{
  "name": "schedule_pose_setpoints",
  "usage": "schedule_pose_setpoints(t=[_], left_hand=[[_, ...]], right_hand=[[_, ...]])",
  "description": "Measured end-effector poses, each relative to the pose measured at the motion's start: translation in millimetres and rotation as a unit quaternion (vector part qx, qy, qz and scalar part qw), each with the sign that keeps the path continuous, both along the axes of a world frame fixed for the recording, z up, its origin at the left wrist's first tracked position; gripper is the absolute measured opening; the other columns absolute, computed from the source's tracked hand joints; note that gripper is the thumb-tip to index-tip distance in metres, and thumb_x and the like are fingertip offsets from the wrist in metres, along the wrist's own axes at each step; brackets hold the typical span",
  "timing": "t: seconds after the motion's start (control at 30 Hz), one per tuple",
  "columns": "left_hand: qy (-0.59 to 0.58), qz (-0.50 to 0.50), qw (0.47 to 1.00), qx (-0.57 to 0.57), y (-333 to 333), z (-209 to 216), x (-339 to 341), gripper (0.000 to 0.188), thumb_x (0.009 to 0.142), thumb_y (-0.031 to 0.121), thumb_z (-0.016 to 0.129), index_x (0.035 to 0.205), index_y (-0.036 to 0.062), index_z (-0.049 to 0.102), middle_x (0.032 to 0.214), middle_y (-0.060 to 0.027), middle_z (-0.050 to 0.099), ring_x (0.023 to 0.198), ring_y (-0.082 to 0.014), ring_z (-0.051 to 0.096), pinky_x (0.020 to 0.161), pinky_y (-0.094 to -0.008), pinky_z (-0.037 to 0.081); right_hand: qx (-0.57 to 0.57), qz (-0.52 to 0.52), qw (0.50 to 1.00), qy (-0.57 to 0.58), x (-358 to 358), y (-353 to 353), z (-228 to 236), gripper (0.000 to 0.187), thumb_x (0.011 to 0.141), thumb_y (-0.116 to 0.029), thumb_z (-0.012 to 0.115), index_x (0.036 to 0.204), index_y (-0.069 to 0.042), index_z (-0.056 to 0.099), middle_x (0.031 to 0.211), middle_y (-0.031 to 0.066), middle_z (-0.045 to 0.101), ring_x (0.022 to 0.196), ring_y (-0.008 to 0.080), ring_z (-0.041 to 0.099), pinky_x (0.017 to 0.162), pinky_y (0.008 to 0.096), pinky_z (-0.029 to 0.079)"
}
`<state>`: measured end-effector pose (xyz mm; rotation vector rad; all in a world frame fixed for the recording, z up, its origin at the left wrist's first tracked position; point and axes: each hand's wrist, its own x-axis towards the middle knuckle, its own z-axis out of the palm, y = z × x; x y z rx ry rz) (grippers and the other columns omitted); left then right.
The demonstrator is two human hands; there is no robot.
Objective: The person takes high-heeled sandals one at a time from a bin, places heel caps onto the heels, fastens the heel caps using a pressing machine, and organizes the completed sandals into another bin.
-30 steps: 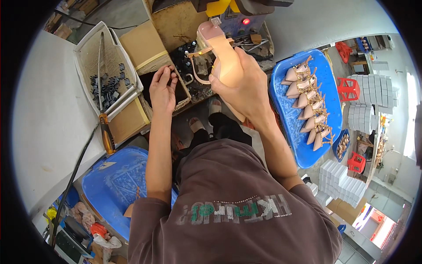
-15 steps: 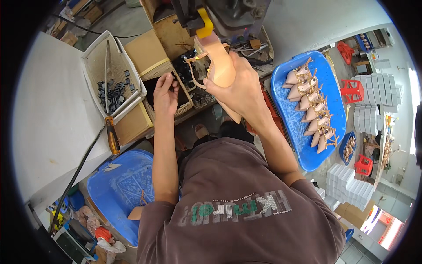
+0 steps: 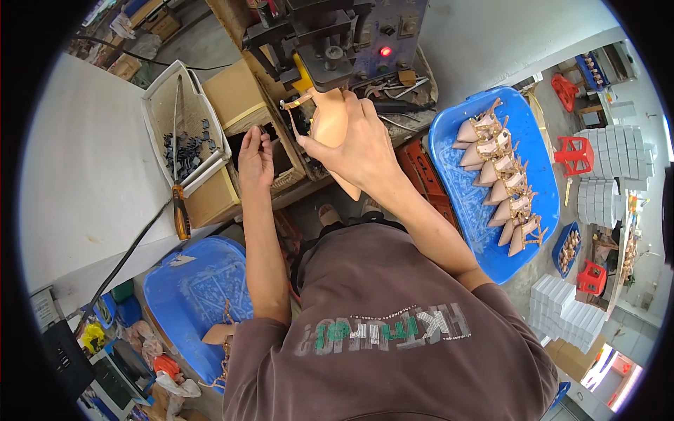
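My right hand (image 3: 361,144) is wrapped round a beige high-heeled sandal (image 3: 328,123), its pointed toe toward me. The sandal's heel end reaches under the head of a dark press machine (image 3: 331,62), beside a yellow guard (image 3: 302,74); the heel itself is hidden. A thin ankle strap hangs loose at the sandal's left. My left hand (image 3: 257,161) is closed in a pinch above an open cardboard box (image 3: 281,179); a dark speck shows at its fingertips, too small to name. A white tray (image 3: 226,151) of small black pieces (image 3: 189,156) lies left of it.
A screwdriver (image 3: 181,214) lies across the tray's edge. Beige sandals (image 3: 502,168) stand in a row in the blue tub (image 3: 481,242) at right. Another blue tub (image 3: 186,288) at lower left holds more sandals. A red light (image 3: 385,51) glows on the machine panel.
My right hand has carried the sandal forward and slightly left, under the press head. My left hand stays pinched, a little lower and left. More of the machine is visible.
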<state>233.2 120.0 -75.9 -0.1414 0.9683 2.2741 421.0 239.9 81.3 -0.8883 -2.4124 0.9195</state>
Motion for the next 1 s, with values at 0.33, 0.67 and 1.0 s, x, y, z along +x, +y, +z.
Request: schedule_pose_setpoints(t=[0.33,0.67,1.0], left_hand=[[0.01,-0.039,0.999,-0.023,-3.7,-4.3,-2.4,0.018,0.093,0.011,0.067,0.109,0.0036,0.063,0.093,-0.0013,0.061,0.078,-0.0138,0.056,0.065,-0.0243,0.046],[0.008,-0.01,0.998,-0.063,3.6,6.0,5.1,0.02,0.094,0.011,0.066,0.111,0.0003,0.063,0.094,-0.0047,0.063,0.077,-0.0144,0.057,0.06,-0.021,0.044],[0.001,-0.054,0.996,-0.067,-0.5,6.4,1.5,0.019,0.094,0.012,0.066,0.11,0.003,0.064,0.094,-0.0025,0.064,0.078,-0.0136,0.057,0.066,-0.0243,0.045]], right_hand=[[-0.078,-0.014,0.989,0.125,2.7,-1.4,-14.0,0.094,0.068,-0.034,0.083,0.139,0.008,0.037,0.128,0.0284,0.049,0.12,0.0402,0.051,0.102,0.0449,0.043],[-0.1,-0.041,0.99,0.087,0.0,1.6,-13.6,0.091,0.066,-0.033,0.086,0.136,0.008,0.045,0.128,0.0241,0.058,0.12,0.0317,0.057,0.103,0.0393,0.044],[-0.082,-0.017,0.994,0.066,1.4,3.5,-18.4,0.099,0.067,-0.04,0.081,0.142,0.005,0.036,0.13,0.0309,0.05,0.123,0.0429,0.05,0.104,0.0458,0.042]])
